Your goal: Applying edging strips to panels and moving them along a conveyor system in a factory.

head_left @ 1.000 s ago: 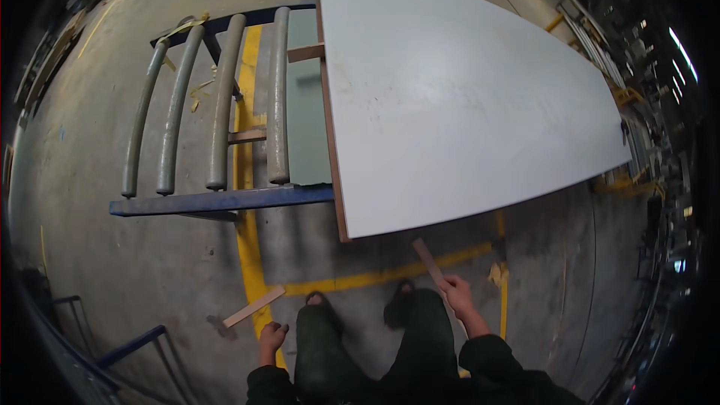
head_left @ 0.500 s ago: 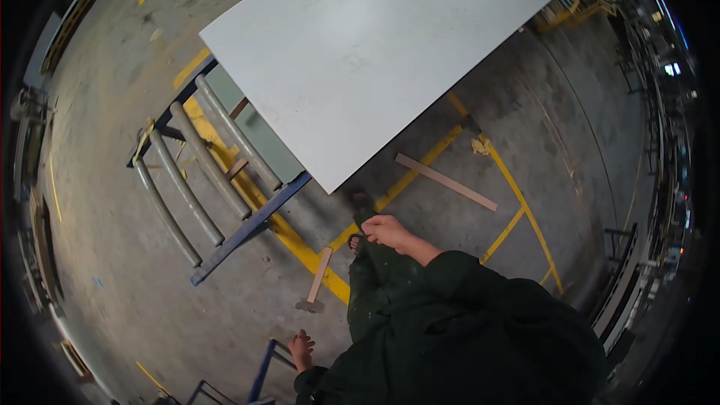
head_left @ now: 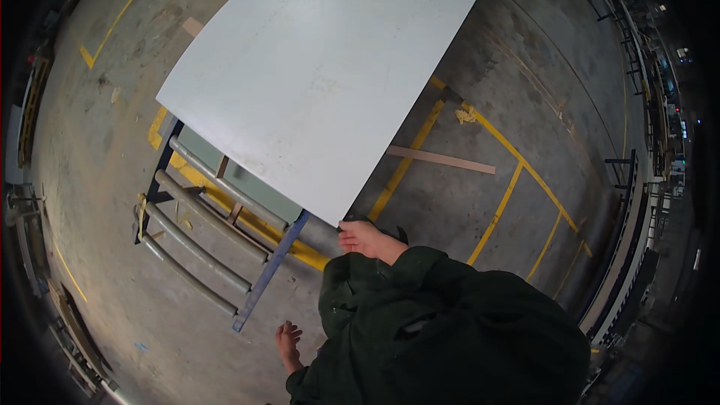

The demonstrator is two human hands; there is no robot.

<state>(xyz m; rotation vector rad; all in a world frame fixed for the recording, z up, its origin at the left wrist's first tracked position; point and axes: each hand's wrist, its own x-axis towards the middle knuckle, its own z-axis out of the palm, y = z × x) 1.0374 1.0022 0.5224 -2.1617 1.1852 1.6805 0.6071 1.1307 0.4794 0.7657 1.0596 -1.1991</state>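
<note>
Fingers on smooth white panel

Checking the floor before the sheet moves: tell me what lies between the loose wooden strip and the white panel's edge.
In the head view, only concrete floor with a yellow painted line lies between the wooden strip and the white panel; nothing loose shows there.

My right hand meets the panel corner; the panel lies on the roller rack, a wooden strip probably flat on the floor to the right.
</note>
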